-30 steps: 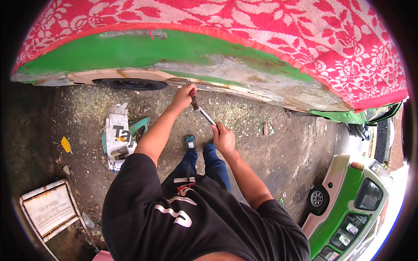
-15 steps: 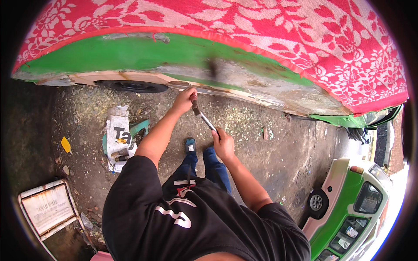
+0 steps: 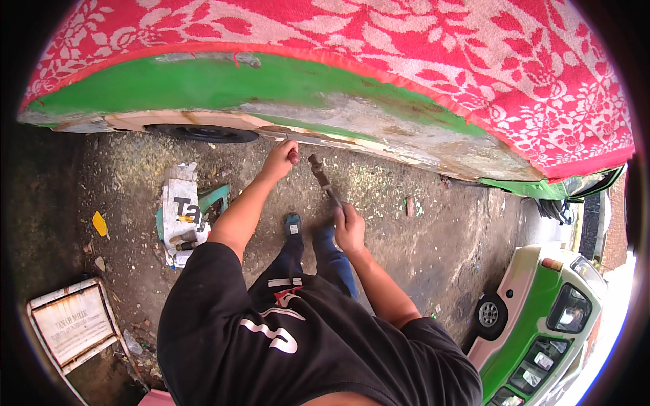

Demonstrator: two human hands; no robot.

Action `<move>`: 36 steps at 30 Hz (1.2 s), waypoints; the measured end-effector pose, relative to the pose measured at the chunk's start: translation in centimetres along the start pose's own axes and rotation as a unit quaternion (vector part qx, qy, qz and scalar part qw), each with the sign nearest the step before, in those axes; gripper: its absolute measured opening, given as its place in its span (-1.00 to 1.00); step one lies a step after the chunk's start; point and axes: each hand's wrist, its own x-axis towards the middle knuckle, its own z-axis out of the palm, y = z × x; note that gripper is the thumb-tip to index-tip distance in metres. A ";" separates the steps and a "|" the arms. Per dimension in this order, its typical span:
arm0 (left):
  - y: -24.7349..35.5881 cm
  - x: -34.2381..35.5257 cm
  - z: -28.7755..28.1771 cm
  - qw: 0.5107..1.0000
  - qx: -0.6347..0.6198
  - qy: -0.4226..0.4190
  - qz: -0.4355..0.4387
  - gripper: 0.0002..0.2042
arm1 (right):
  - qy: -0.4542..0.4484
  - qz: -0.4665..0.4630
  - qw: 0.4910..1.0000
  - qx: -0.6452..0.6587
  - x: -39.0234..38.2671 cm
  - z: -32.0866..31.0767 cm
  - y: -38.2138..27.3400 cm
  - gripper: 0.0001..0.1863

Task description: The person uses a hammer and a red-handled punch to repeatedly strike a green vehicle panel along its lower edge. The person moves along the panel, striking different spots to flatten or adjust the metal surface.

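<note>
My left hand [image 3: 278, 161] is closed around a tool with a reddish-brown handle [image 3: 293, 157]. It is close to the lower edge of the vehicle's side panel; the tool's far end is hidden. In my right hand [image 3: 349, 227] is a hammer [image 3: 323, 181], gripped by its handle, its head raised toward the left hand but apart from the tool. Ahead, the panel [image 3: 169, 84] is green, with patches of bare grey and rusty, scraped surface. A pink-and-white floral blanket [image 3: 379, 27] covers the vehicle above it.
Below the panel shows a black tyre [image 3: 203, 133]. To the left, a green stool [image 3: 214, 196] carries a printed sack [image 3: 181, 196] and several hand tools. A rusty framed sign [image 3: 74, 325] stands at lower left. A green-and-white van [image 3: 528, 325] is at right. Paint flakes litter the ground.
The hammer's head has swung away from the tool in my left hand, opening a gap. A dark blur before the panel is gone. My left hand has shifted slightly left.
</note>
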 end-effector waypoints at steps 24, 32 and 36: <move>1.0 -0.7 -0.2 0.999 -0.029 -0.014 0.035 -0.74 | -0.045 0.021 0.998 -0.031 -1.3 -1.3 0.7 -0.73; 1.6 0.1 -0.6 0.998 -0.054 -0.005 0.020 -0.79 | -0.033 -0.122 0.991 -0.046 0.0 -0.3 0.1 -0.72; 1.3 0.9 -0.5 0.998 -0.036 0.020 0.037 -0.84 | -0.062 -0.055 0.982 -0.169 2.7 0.3 1.0 -0.72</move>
